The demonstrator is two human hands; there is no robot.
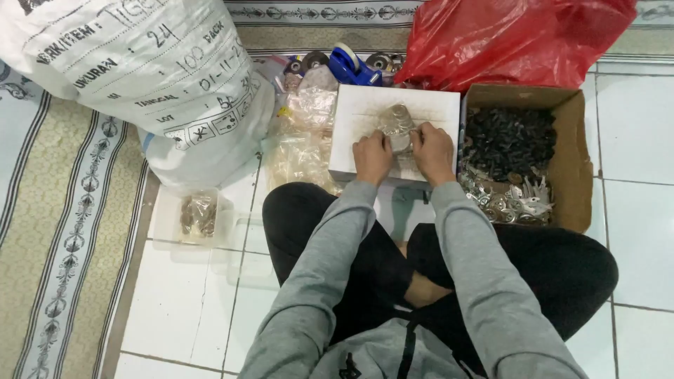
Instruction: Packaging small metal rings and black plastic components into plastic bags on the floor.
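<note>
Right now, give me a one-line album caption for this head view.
Both hands, left and right, press a small clear bag on a white box beside a cardboard box of small parts.

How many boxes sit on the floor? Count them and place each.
2: a white box under both hands, and an open cardboard box of small parts to its right. Others may be hidden.

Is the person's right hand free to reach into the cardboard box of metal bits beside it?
Probably not yet: the right hand grips a small clear bag with the left hand, though the cardboard box lies open alongside.
</note>
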